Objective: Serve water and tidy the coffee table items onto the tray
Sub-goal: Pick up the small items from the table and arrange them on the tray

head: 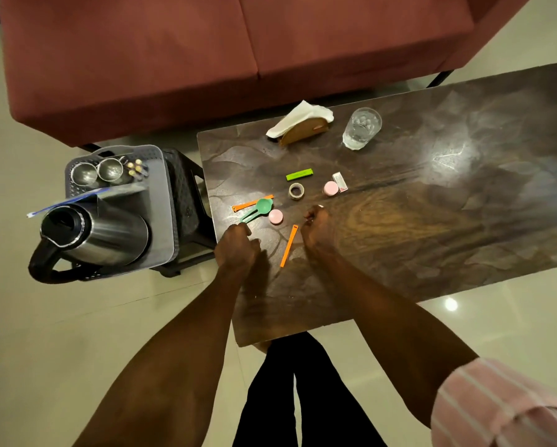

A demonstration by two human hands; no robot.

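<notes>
On the dark wooden coffee table (431, 195), the small clutter lies near the left end, towards the near edge. The left hand (236, 248) sits at the near-left edge, its fingers curled round the handle end of a green measuring spoon (260, 208); whether they actually grip it or only touch it is hard to tell from this angle. The spoon lies across an orange strip (251, 204). Just beside the spoon's bowl is a pink round lid (275, 216). The right hand (317, 229) rests a little further in from the near edge, fingers curled tightly, and what it holds, if anything, I cannot tell. Between the two hands lies a second orange strip (289, 246), pointing towards the near edge.

Further in are a roll of tape (296, 191), a green flat packet (299, 174), another pink lid (331, 188) and a small white box (340, 181) touching it. Along the far edge stand a napkin holder (303, 130) with white napkins and a glass of water (361, 128).

Beside the table's left end, a grey tray (161, 201) rests on a dark stool (186, 195). On it stand a steel flask (93, 232) at the near side and two steel cups (96, 171) at the far side.
</notes>
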